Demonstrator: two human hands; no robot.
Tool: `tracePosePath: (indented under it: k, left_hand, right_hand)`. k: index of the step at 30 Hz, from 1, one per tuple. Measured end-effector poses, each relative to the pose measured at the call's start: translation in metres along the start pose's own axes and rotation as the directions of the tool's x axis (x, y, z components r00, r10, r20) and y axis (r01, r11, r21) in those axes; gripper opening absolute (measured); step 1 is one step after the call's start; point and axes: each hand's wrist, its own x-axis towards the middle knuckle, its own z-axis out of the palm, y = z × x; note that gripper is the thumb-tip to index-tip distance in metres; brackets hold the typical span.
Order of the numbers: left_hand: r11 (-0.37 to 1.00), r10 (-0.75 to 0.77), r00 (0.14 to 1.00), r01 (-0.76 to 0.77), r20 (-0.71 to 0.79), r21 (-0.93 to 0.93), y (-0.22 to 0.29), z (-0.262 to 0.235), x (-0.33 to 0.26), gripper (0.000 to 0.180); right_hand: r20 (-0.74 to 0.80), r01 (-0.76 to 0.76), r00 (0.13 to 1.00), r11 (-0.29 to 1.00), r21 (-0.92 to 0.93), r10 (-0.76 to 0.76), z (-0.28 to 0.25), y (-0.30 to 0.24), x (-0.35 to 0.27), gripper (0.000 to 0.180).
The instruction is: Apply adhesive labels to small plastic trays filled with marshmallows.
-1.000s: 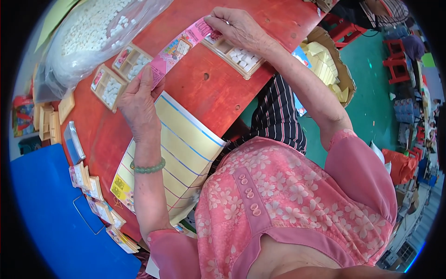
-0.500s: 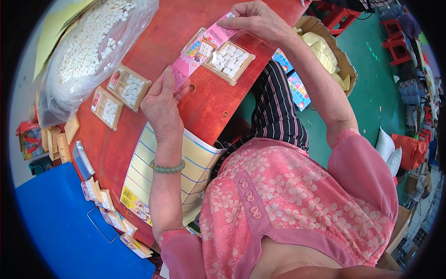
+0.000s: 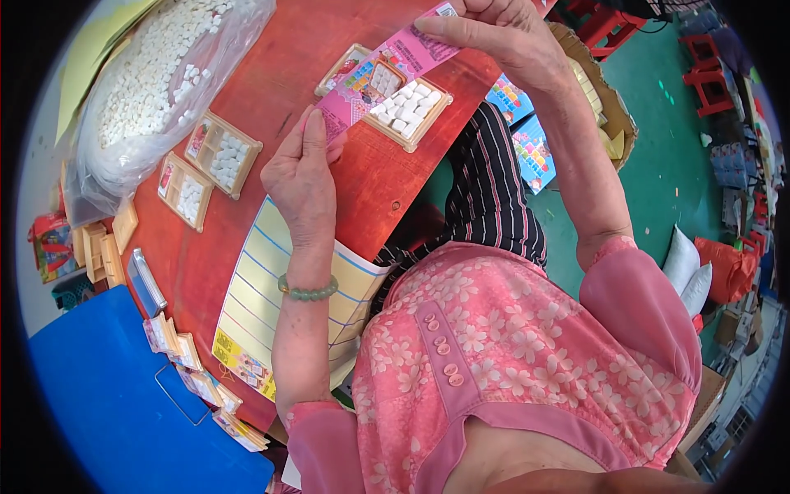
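Observation:
My left hand (image 3: 303, 185) pinches one end of a long pink printed paper strip (image 3: 424, 51) between thumb and fingers. The other end is gripped by my right hand (image 3: 514, 41) near the top of the view. Stretched between them, the strip hangs above a wooden divided tray (image 3: 406, 142) of white tile-like pieces and partly covers it. The tray's far end, with a small picture card, shows beyond the strip. To the left of my left hand lie two similar trays (image 3: 237, 174) (image 3: 186, 214), each partly filled with white pieces.
A clear plastic bag (image 3: 148, 90) heaped with white pieces lies at the far left of the red table (image 3: 362, 198). A yellow lined sheet (image 3: 262, 288) lies under my left forearm. Blue boxes (image 3: 533, 152) and a cardboard carton (image 3: 629, 123) stand right. A blue panel (image 3: 99, 395) fills the lower left.
Both hands have risen with the pink strip, shifting slightly up and to the right. More of the tray's far end now shows beyond the strip.

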Motion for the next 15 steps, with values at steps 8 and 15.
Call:
tracePosePath:
  k: [8, 15]
  left_hand:
    - [1.0, -0.03, 0.998, 0.03, 0.063, -0.004, 0.003, -0.004, -0.001, 0.02]
    - [0.994, -0.107, 0.994, 0.108, 0.02, -0.02, 0.003, -0.002, 0.001, 0.016]
  right_hand:
    - [-0.016, -0.161, 0.987, 0.968, -0.194, 0.161, -0.013, 0.007, 0.014, 0.016]
    - [0.002, -0.193, 0.98, 0.959, -0.206, 0.198, -0.021, 0.042, 0.029, 0.014]
